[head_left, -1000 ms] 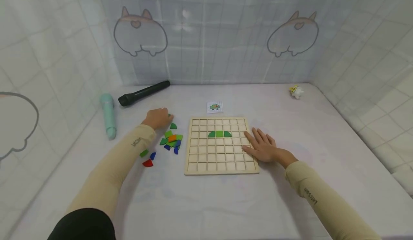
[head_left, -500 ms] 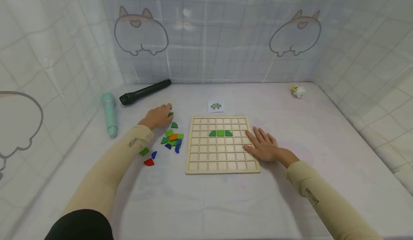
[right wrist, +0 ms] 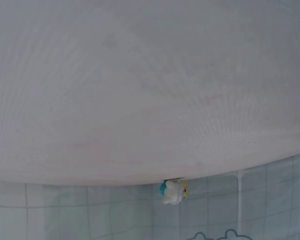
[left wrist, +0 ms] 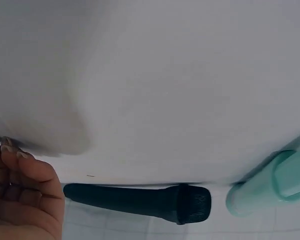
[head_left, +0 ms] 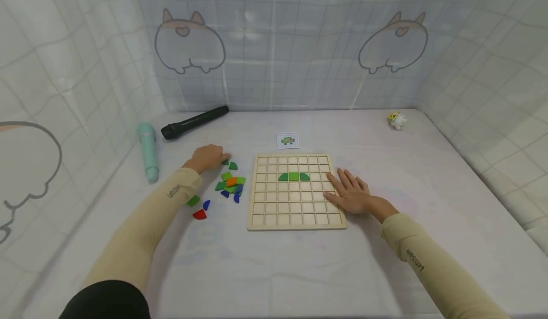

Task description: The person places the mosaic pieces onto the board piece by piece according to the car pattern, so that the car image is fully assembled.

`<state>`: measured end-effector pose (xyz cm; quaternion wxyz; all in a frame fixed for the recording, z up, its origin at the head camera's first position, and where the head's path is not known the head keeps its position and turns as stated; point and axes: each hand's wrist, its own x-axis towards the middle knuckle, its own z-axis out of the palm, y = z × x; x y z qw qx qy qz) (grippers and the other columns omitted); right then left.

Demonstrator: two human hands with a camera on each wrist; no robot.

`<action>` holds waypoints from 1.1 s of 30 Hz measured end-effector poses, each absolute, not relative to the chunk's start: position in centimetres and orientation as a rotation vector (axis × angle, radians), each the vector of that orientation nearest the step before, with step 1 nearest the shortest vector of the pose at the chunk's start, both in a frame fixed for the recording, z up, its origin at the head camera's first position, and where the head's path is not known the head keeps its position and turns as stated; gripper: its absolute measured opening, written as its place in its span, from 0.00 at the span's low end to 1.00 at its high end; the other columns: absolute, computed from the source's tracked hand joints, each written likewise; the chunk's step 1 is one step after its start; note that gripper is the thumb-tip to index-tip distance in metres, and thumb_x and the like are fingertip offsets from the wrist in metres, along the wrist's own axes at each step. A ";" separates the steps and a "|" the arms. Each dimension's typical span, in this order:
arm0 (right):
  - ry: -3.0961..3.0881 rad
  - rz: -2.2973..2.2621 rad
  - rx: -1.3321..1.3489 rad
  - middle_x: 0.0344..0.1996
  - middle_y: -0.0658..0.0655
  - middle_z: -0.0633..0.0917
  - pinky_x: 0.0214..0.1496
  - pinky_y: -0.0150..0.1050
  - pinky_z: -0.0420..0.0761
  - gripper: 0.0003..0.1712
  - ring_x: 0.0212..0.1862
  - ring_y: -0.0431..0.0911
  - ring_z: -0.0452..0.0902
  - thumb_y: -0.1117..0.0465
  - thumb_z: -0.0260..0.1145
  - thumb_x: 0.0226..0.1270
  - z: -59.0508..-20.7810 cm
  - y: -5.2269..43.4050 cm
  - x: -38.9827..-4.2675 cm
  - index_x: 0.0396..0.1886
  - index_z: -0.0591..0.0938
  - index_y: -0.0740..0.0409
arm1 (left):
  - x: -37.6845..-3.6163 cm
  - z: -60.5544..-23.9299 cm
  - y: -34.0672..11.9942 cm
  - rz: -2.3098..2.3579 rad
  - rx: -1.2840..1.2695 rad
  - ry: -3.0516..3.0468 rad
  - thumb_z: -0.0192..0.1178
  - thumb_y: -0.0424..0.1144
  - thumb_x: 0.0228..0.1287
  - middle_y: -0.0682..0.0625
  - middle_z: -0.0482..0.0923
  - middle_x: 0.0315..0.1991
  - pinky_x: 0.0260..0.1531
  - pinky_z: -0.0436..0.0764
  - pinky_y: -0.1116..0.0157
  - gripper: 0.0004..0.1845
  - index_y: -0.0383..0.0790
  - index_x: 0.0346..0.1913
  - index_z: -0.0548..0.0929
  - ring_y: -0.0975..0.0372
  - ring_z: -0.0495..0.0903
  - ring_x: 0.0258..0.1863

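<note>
At the far end of the loose pieces, my left hand (head_left: 207,158) has its fingers curled down at a dark green piece (head_left: 225,162), mostly hidden under the thumb. In the left wrist view its fingertips (left wrist: 22,155) meet low over the cloth. A green quarter-circle piece (head_left: 233,165) lies just beside it. My right hand (head_left: 352,196) rests with spread fingers on the right edge of the wooden grid board (head_left: 297,227). On the board, a light green square (head_left: 293,176) sits between two dark green quarter-circles (head_left: 283,177) in one row.
Left of the board lie several loose pieces, an orange one (head_left: 231,182) on top, with a red piece (head_left: 200,214) nearer. A picture card (head_left: 288,140) lies behind the board. A black microphone (head_left: 194,122), a mint microphone (head_left: 148,153) and a small white toy (head_left: 397,120) stand farther out.
My left hand has drawn slightly nearer with the dark green piece at its fingertips, and the fingers have curled in more. The right hand stays on the board's edge.
</note>
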<state>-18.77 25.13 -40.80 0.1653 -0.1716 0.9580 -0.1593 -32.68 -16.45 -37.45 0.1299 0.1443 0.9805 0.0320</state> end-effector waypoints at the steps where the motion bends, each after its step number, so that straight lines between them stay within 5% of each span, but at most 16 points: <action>1: 2.732 -0.453 -0.493 0.73 0.62 0.31 0.66 0.59 0.31 0.47 0.72 0.58 0.23 0.28 0.32 0.68 -40.8 25.2 -18.8 0.76 0.38 0.50 | -32.6 -37.4 -16.6 0.094 0.428 2.851 0.46 0.47 0.74 0.45 0.70 0.26 0.33 0.71 0.60 0.18 0.32 0.38 0.74 0.54 0.71 0.30; 10: 2.738 -0.446 -0.487 0.73 0.63 0.32 0.66 0.60 0.32 0.46 0.72 0.58 0.24 0.31 0.34 0.70 -40.8 25.2 -18.6 0.76 0.39 0.52 | -32.1 -37.6 -17.8 0.307 0.622 2.783 0.54 0.44 0.69 0.44 0.74 0.37 0.35 0.74 0.57 0.19 0.36 0.55 0.71 0.54 0.72 0.33; 21: 2.738 -0.434 -0.485 0.73 0.62 0.31 0.66 0.59 0.31 0.47 0.72 0.58 0.24 0.29 0.32 0.68 -41.1 25.3 -18.7 0.76 0.38 0.50 | -31.7 -37.5 -18.2 0.395 0.859 2.763 0.59 0.35 0.66 0.45 0.71 0.33 0.37 0.73 0.59 0.10 0.31 0.43 0.74 0.56 0.69 0.32; 33: 2.737 -0.465 -0.497 0.73 0.64 0.32 0.66 0.59 0.32 0.47 0.72 0.59 0.24 0.30 0.34 0.69 -40.9 25.2 -18.7 0.76 0.40 0.53 | -31.0 -37.5 -18.1 0.202 0.533 2.765 0.53 0.48 0.70 0.46 0.69 0.28 0.32 0.70 0.62 0.16 0.35 0.36 0.71 0.55 0.70 0.29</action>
